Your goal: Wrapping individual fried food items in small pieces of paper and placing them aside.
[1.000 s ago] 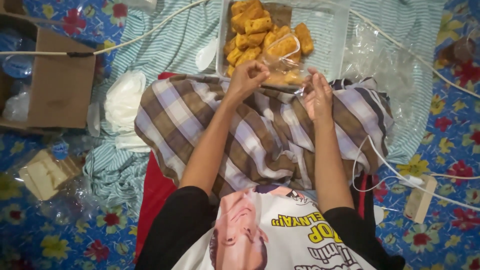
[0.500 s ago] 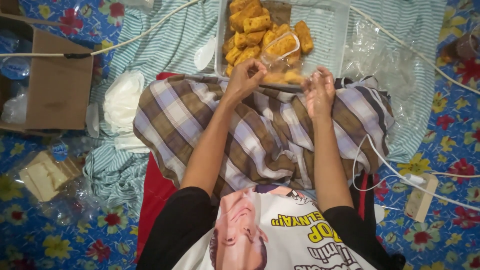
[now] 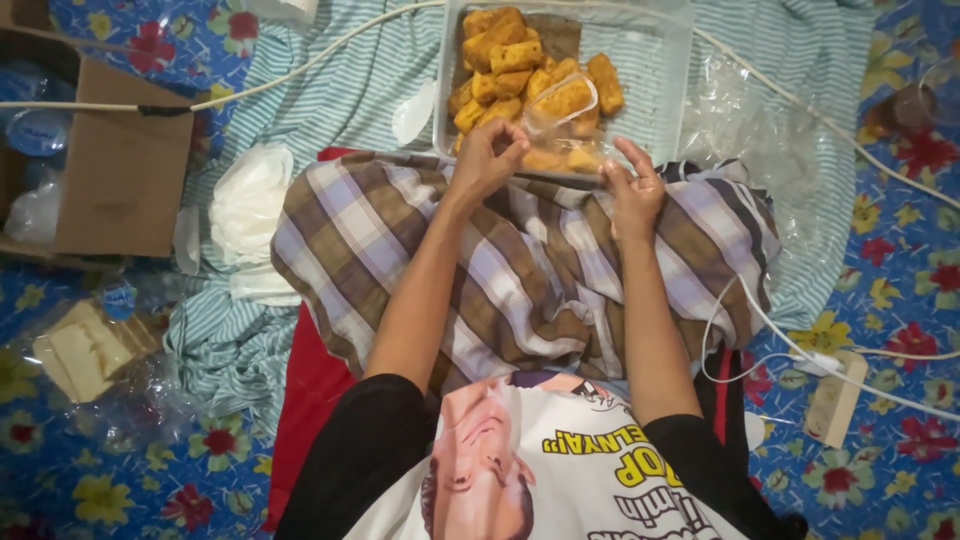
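A small clear plastic bag (image 3: 560, 135) with a few golden fried pieces inside rests against the near rim of a clear rectangular tray (image 3: 660, 70). My left hand (image 3: 487, 155) pinches the bag's left edge with curled fingers. On the bag's right edge is my right hand (image 3: 632, 185), thumb and fingers closed on the plastic, other fingers spread. Several more fried pieces (image 3: 520, 65) lie piled in the tray's left half. Both forearms lie over a brown and white checked cloth (image 3: 520, 270) across my lap.
A striped cloth (image 3: 330, 90) covers the floral mat (image 3: 880, 270). A cardboard box (image 3: 120, 170) sits at the left, white lids (image 3: 245, 205) beside it. White cables (image 3: 790, 340) run at the right, loose clear plastic (image 3: 750, 110) lies right of the tray.
My right hand has dropped slightly and its fingers have spread more. The bag has shifted a little between the hands. My left hand has barely moved.
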